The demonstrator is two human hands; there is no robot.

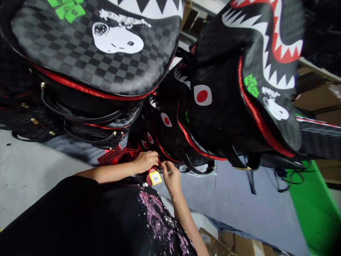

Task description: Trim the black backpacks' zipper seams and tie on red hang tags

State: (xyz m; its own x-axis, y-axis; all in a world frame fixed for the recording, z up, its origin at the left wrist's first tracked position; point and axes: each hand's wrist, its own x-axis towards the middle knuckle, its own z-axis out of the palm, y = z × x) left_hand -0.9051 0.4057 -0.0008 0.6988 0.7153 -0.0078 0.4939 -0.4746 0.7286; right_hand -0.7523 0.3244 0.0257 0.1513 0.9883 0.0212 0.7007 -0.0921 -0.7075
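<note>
My left hand (146,161) and my right hand (172,177) meet close together at the lower edge of a row of black bags. Fingers of both hands are closed in a pinch around something small and dark red that I cannot make out. Just below the fingertips hangs a hang tag (155,177), white with a yellow border and a barcode. Red glossy tags or wrapping (113,155) lie left of my left hand. Beside my hands stands a black bag (166,137) with red-and-white eye prints and red zipper trim.
A large checkered bag (80,53) with a white cartoon dog print and green stickers rises at upper left. Another bag (218,117) with shark teeth leans at right. The grey table (234,199) has a green panel (311,206) beyond it; cardboard boxes (239,243) sit below.
</note>
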